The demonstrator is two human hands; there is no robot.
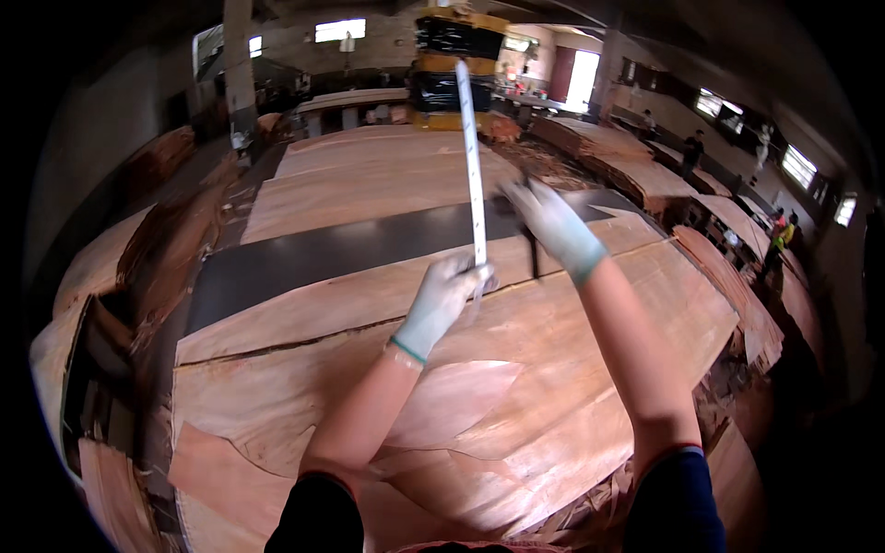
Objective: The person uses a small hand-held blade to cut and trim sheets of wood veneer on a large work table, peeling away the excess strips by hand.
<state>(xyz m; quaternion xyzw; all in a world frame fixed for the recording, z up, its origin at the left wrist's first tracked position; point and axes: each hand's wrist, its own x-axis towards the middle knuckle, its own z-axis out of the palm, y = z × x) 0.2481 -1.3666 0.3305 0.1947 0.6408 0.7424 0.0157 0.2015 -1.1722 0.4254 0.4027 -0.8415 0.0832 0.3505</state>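
Observation:
My left hand [441,300], in a white glove with a green cuff, is closed on the lower end of a strip of white tape [473,166] with a row of dark marks. The tape runs up to a box-like bundle [456,69] wrapped in black and yellow. To its right, my gloved right hand [551,221] is closed around a thin dark blade-like tool [534,256], blurred by motion; its exact kind is unclear. Below both hands lie reddish-brown wood veneer sheets [590,341], with a narrow dark gap between two of them and a loose, torn-edged piece [456,396] on top.
A dark grey board [323,253] shows beyond the nearer veneer. More veneer stacks stand at the right [613,152] and left [106,249]. Scraps lie along the right side. A pillar [240,69] rises at the back left, and other people [693,152] are far right.

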